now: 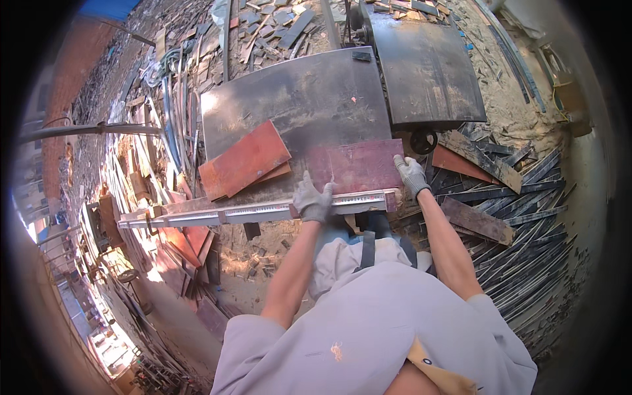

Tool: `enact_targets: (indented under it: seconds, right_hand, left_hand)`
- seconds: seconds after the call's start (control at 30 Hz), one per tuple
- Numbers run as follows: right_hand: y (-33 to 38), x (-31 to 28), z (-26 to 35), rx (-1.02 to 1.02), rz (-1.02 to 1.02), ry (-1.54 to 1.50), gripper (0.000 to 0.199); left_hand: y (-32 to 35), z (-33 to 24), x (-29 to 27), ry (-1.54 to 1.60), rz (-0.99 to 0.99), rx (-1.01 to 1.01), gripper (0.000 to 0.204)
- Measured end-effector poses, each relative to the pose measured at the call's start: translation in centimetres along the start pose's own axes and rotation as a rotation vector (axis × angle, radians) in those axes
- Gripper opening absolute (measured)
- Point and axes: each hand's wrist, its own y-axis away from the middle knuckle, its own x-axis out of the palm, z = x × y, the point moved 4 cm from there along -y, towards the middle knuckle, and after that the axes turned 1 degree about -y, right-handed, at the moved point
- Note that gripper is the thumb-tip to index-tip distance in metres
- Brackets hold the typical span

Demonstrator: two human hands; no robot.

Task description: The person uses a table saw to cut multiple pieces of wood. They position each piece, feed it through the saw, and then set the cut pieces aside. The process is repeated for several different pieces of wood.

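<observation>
Worktop (303,99) looked metal, smooth, faintly glossy, smudged. Maroon board (359,164) looked wooden, smooth, scuffed. Gloves (413,175) were matt cloth. Shirt (368,309) was smooth matt cloth. Piled strips (526,230) looked wooden, rough.

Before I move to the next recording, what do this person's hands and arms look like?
Left hand and right hand both wear light-grey gloves with greyer cuffs. The forearms are bare, below loose, short, pale-grey sleeves. Fine glove markings are too small to tell.
</observation>
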Motion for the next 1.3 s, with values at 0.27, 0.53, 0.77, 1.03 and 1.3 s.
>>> enact_targets:
  seconds: [0.27, 0.53, 0.77, 1.03, 1.3]
  right_hand:
    - [10.3, 4.2, 10.2, -0.235, -0.338, 0.003, 0.044]
    - [14.4, 28.9, 19.7, -0.198, 0.237, 0.127, 0.057]
    - [15.5, 33.0, 20.6, -0.061, 0.225, 0.055, 0.085]
    - [14.1, 23.1, 17.8, -0.315, 0.308, -0.400, 0.076]
    - [13.6, 19.5, 16.3, -0.126, 0.301, -0.009, 0.085]
  left_hand:
    - [-0.9, 9.1, -7.5, 0.535, -0.002, -0.101, 0.047]
    - [-10.0, 41.2, -15.4, 0.167, -0.099, -0.216, 0.109]
    - [-12.5, 48.6, -9.9, 0.656, 0.015, -0.391, 0.090]
    - [-9.4, 36.8, -13.8, 1.085, -0.114, -0.020, 0.076]
    - [-8.4, 32.8, -13.2, 0.837, 0.058, -0.178, 0.073]
